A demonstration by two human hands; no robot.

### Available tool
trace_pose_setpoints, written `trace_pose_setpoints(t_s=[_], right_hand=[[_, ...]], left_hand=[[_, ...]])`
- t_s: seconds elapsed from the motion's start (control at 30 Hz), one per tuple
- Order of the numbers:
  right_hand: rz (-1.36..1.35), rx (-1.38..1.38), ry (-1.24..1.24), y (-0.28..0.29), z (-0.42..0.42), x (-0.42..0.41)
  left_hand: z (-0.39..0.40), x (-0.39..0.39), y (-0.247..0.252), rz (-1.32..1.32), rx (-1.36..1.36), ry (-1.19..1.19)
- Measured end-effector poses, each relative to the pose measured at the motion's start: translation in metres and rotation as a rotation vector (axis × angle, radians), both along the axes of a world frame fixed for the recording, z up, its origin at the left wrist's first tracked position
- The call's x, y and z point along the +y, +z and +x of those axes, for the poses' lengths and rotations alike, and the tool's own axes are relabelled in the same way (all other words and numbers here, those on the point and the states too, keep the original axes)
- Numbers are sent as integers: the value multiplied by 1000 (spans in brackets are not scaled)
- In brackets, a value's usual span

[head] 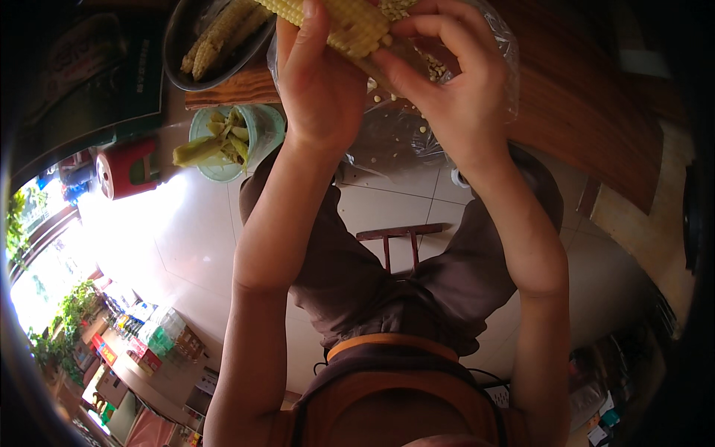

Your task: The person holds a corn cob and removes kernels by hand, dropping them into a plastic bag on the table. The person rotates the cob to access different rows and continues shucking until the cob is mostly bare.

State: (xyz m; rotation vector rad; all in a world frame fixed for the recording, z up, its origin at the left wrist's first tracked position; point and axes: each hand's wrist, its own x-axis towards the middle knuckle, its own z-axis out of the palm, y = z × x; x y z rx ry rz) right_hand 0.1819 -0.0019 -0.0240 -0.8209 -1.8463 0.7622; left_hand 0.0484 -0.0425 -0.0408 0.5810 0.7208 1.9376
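Observation:
A yellow ear of corn (357,25) lies across the top of the view. My left hand (321,95) is wrapped around it, the thumb along its side. At the ear's right end, the thumb and forefinger of my right hand (466,78) press on the kernels from either side. Some rows near that end look gapped. Beneath both hands spreads a clear plastic bag (385,139), with loose corn kernels (437,68) scattered on it. The far end of the ear runs out of the picture.
Left of my hands, a dark metal bowl (174,70) holds stripped corn cobs (209,53). Below it, a pale green bin (268,125) contains corn husks (223,139). The wooden table (586,106) extends right. A red stool (125,170) stands at the left on the tiled floor (195,223).

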Motion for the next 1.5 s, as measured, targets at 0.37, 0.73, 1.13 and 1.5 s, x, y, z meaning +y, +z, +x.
trace_pose_setpoints(t_s=[0.37,0.73,1.13,1.5], right_hand=[[135,-40,71,4,5,12],[37,-99,43,5,17,25],[133,15,153,-4,6,13],[53,105,142,-4,5,13]], left_hand=[[2,1,0,-52,92,40],[-8,1,1,-49,-296,-155],[-6,-1,1,-65,-255,-151],[-4,0,-1,-74,-234,-131]])
